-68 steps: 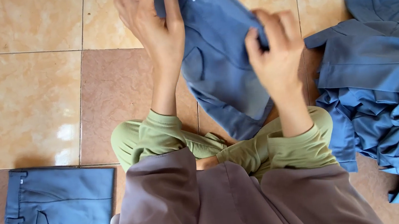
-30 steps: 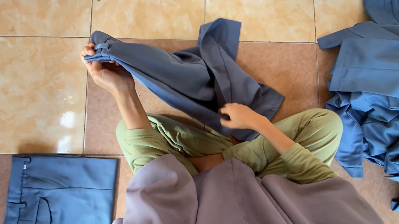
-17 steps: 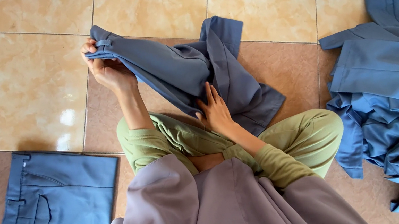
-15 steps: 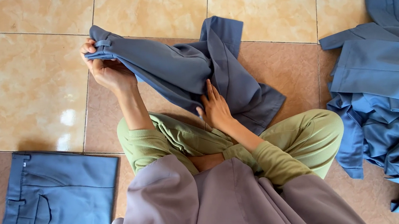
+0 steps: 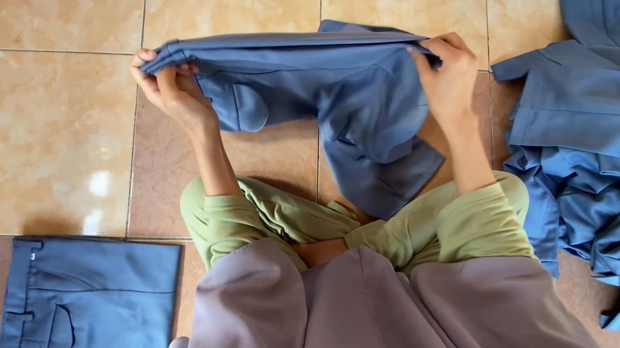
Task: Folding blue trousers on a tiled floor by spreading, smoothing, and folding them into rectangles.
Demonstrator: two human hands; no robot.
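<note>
While I hold the blue-grey trousers stretched across the upper middle of the frame above the tiled floor, my left hand and right hand each pinch an end of the top edge. Soft, light cloth, I judge; it sags, so gripping the edge suits it.

matt blue cloth trousers, glossy floor tiles
</note>
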